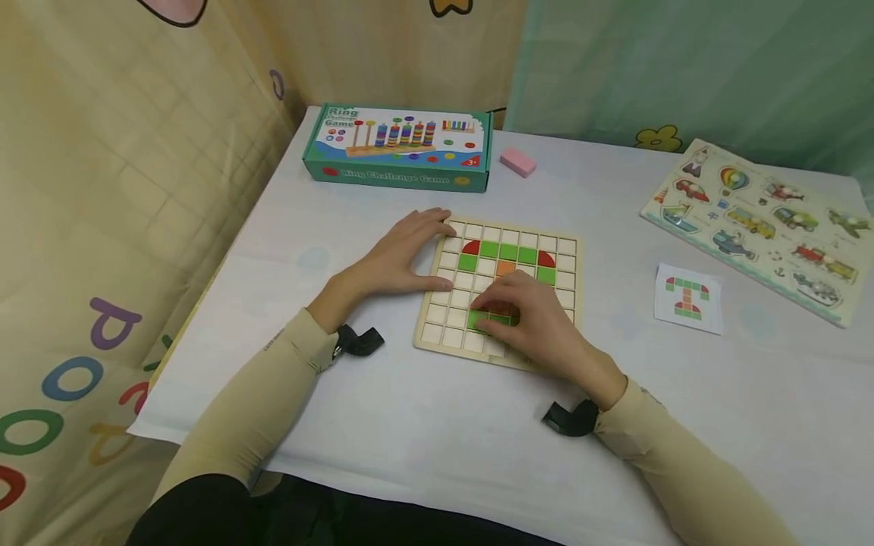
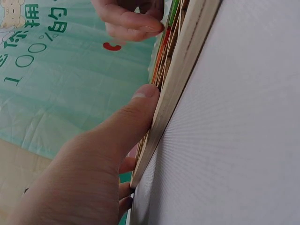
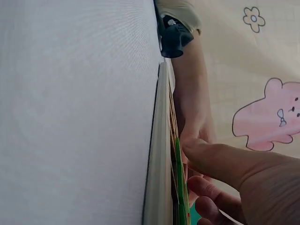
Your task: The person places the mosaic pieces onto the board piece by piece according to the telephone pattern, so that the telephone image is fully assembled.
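Observation:
A wooden grid board (image 1: 426, 341) lies on the table with coloured tiles in some cells. Green tiles and red quarter-round pieces (image 1: 471, 247) form its upper row, with an orange tile (image 1: 506, 269) below. My left hand (image 1: 392, 258) rests at the board's left edge, fingers spread, thumb on the rim. Over the lower part, my right hand (image 1: 536, 322) has bent fingers, with thumb and fingertips at a green tile (image 1: 476, 319) in the lower row. No piece shows lifted between them; the right palm hides several cells. In the right wrist view, the thumb touches the green tiles (image 3: 182, 187).
A white card (image 1: 688, 299) with a coloured tile pattern lies right of the board. Beyond it is a picture puzzle board (image 1: 758, 220). A green game box (image 1: 403, 148) stands at the back, beside a pink block (image 1: 518, 162). Printed curtains surround the white table (image 1: 382, 447).

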`<state>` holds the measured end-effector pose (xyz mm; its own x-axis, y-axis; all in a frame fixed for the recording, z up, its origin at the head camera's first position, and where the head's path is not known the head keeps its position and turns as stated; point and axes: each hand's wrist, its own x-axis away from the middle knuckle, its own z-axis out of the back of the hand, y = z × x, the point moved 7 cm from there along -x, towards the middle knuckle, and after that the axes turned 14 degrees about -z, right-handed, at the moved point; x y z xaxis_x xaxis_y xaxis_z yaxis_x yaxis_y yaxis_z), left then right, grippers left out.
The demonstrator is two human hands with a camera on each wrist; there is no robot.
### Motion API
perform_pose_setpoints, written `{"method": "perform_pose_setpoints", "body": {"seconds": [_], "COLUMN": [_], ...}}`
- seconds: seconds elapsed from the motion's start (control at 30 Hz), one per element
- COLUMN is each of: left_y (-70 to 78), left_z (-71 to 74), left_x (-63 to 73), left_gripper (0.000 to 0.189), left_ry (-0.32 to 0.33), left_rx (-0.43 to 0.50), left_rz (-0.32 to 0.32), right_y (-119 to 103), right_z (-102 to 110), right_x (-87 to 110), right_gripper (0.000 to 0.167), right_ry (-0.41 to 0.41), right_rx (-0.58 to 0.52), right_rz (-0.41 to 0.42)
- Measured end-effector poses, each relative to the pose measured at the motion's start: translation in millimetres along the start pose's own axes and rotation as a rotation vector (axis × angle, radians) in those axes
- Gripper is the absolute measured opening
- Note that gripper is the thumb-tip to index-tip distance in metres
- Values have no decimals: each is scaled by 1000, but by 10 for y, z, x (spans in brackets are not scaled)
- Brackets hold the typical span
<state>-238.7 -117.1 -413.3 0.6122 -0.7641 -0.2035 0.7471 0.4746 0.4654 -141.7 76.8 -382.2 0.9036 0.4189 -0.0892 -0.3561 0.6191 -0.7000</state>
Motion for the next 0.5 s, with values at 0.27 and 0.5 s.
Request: {"method": "perform_pose_setpoints", "body": {"seconds": [0.27,0.5], "left_y": [17,5], "left_z": [34,-4], "left_x": [14,4], "left_gripper": [83,82], "left_ry": [-10,-7], "left_rx": [-5,6], "left_rz": [8,7], "right_y": [-16,19], "right_z": [-93,-15], "right_x": [11,48], "right_gripper": [22,33], "right_ry": [-28,10], "right_rx": [42,29], "right_rz": [112,72]}}
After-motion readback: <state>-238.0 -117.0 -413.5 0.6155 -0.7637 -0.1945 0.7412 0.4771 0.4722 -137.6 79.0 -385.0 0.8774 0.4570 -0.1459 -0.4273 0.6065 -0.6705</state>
